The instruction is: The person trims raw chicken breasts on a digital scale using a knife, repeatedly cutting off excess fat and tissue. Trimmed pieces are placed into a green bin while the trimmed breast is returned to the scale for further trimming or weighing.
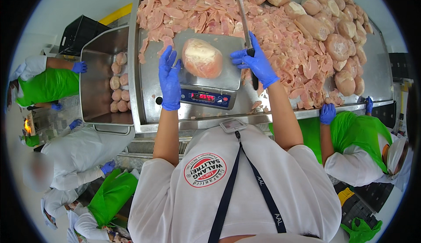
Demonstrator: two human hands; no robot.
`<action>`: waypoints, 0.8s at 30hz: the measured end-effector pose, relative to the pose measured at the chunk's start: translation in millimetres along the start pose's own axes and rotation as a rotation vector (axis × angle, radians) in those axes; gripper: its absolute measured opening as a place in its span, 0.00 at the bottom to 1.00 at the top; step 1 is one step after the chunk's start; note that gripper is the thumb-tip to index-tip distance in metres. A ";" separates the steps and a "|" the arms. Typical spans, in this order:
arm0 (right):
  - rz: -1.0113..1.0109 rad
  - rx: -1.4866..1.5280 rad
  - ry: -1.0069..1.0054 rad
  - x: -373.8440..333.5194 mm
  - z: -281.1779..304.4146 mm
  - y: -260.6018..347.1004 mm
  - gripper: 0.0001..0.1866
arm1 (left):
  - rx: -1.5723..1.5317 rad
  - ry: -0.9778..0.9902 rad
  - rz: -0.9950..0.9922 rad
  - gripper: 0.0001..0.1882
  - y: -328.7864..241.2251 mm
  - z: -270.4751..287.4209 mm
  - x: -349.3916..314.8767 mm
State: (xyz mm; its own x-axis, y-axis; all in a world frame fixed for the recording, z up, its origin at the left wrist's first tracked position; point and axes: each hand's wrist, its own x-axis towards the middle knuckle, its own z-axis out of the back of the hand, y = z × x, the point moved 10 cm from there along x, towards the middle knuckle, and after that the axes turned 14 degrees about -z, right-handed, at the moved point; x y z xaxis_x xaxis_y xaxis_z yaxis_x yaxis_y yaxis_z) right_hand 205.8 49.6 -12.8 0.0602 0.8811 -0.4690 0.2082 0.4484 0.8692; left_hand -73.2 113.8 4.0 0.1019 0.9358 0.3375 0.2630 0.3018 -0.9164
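Note:
A large rounded lump of pale pink meat [202, 59], whitish on top, rests on the steel plate of a digital scale [229, 78] with a lit red display. Just left of the lump is my gloved left hand [170, 80], its fingers stretched up and apart, holding nothing. To the right of the scale, my gloved right hand [258, 64] grips the black handle of a long knife [243, 17]. The blade points away from me, past the scale's right edge and over the meat slices. Both gloves are blue.
Thin pink meat slices [188, 6] heap behind the scale and to its right. More whole lumps [346, 28] pile at the far right of the steel table [151, 98]. A steel bin [94, 81] at left holds several lumps. Co-workers in green aprons [357, 131] stand on both sides.

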 end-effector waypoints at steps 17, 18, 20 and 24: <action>0.042 -0.731 -0.262 -70.2 8.2 -13.3 0.39 | 0.157 0.507 -0.028 0.41 -44.8 -38.5 76.3; 0.036 -0.778 -0.251 -74.3 11.7 -10.8 0.39 | 0.079 0.439 0.000 0.40 -47.0 -33.5 80.3; -0.020 -0.902 -0.225 -83.5 13.0 -2.4 0.41 | 0.256 0.453 0.042 0.38 -44.1 -26.3 84.0; 0.101 -1.007 -0.336 -94.0 30.9 10.1 0.44 | 0.484 0.390 0.058 0.39 -34.8 -17.8 85.2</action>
State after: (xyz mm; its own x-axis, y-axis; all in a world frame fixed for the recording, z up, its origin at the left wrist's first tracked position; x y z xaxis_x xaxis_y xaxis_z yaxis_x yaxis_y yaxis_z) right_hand 232.4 -33.2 35.2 0.3306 0.9033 -0.2733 -0.7064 0.4289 0.5631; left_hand -56.6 179.8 68.4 0.4702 0.8453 0.2538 -0.2092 0.3862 -0.8984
